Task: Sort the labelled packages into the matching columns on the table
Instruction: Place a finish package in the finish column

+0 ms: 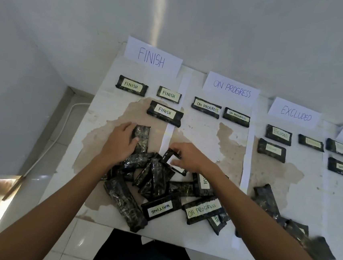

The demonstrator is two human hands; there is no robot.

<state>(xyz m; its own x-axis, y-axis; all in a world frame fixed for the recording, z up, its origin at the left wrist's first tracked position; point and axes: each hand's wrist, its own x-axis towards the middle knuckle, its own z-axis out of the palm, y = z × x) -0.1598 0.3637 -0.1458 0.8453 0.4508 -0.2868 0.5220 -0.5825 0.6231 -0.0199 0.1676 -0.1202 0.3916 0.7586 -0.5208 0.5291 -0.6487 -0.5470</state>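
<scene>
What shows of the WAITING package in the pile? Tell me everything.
The WAITING package is a flat oblong in dark, glossy wrap, with a white label handwritten in dark capitals that read upside down from here. It lies label up, askew, near the table's front edge, at the pile's near side. Its left end meets a long package; the ON PROGRESS package lies by its right end. Neither the left hand nor the right hand touches it.

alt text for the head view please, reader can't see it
A person's left hand holds a face-down package and the right hand pinches a tilted package at a pile of black packages. Beyond, sorted packages lie under signs FINISH, ON PROGRESS and EXCLUDED.
</scene>
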